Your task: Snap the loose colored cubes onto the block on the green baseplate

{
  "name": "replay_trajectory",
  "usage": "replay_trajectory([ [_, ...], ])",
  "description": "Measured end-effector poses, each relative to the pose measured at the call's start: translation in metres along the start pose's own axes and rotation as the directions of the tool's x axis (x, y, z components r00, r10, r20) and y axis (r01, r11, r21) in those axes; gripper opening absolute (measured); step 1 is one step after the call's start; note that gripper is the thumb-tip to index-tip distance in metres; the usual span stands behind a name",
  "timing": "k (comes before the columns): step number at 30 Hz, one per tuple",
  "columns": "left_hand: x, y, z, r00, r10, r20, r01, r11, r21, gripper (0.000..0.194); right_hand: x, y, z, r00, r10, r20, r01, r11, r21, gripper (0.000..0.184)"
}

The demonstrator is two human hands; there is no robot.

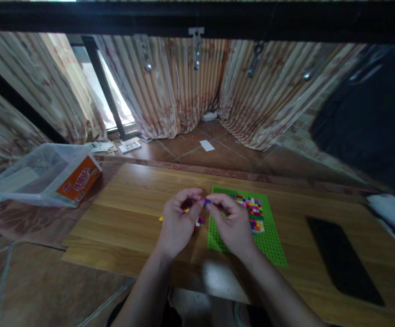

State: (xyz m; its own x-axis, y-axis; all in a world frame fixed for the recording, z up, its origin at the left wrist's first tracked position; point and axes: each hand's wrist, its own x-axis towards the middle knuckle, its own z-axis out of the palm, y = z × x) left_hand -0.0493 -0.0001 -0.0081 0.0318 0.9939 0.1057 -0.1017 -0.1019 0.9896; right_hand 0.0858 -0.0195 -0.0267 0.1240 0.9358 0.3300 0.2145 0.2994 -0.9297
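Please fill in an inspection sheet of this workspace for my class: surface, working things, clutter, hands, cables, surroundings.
Surface: wooden tabletop, light brown.
Job's things: green baseplate bearing multicoloured bricks; loose bricks beside the left hand.
Clutter: flat black object right of the baseplate.
Hands: left hand and right hand meet, fingertips pinching small purple-blue pieces.
Cables: none identifiable for certain.
Surroundings: striped curtains, tiled floor with a white sheet, translucent bin with orange label at left.

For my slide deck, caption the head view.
Left hand and right hand pinch small purple and blue pieces above a wooden table, near colourful bricks on a green baseplate.
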Motion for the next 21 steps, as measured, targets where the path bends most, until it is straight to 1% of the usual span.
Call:
replay_trajectory([
  [2,0.000,0.002,0.002,1.000,-0.004,0.002,0.004,0.999,-0.038,0.020,0.000,-0.001,0.001,0.999,0.038,-0.010,-0.037,0.995,0.091,0.007],
  [4,0.000,0.004,0.004,0.999,-0.038,0.030,0.040,0.994,-0.097,0.023,0.001,-0.002,0.003,0.996,0.092,-0.019,-0.087,0.977,0.197,0.007],
  [7,0.001,0.003,0.006,0.992,-0.082,0.098,0.095,0.986,-0.137,0.018,0.001,-0.002,0.004,0.989,0.150,-0.010,-0.140,0.943,0.303,0.009],
  [9,0.000,0.001,0.006,0.991,-0.075,0.110,0.088,0.989,-0.121,0.014,0.001,-0.002,0.003,0.990,0.140,-0.004,-0.133,0.946,0.294,0.009],
  [12,-0.001,-0.001,0.004,0.994,-0.041,0.105,0.045,0.998,-0.040,0.012,0.001,-0.002,-0.002,0.996,0.081,-0.036,-0.073,0.981,0.180,0.011],
  [14,-0.002,-0.001,0.004,0.992,-0.013,0.125,0.010,1.000,0.025,0.012,0.003,-0.003,-0.005,0.998,0.032,-0.054,-0.026,0.995,0.097,0.012],
  [16,-0.003,-0.001,0.005,0.989,0.004,0.146,-0.014,0.998,0.067,0.012,0.004,-0.004,-0.007,0.998,-0.007,-0.055,0.009,0.999,0.050,0.010],
  [18,-0.004,0.000,0.006,0.989,0.005,0.147,-0.015,0.997,0.071,0.012,0.005,-0.003,-0.008,0.998,-0.021,-0.058,0.023,0.999,0.046,0.008],
  [21,-0.004,-0.001,0.008,0.990,-0.027,0.141,0.019,0.998,0.053,0.016,0.006,-0.001,-0.008,0.996,0.020,-0.086,-0.010,0.993,0.116,0.006],
])
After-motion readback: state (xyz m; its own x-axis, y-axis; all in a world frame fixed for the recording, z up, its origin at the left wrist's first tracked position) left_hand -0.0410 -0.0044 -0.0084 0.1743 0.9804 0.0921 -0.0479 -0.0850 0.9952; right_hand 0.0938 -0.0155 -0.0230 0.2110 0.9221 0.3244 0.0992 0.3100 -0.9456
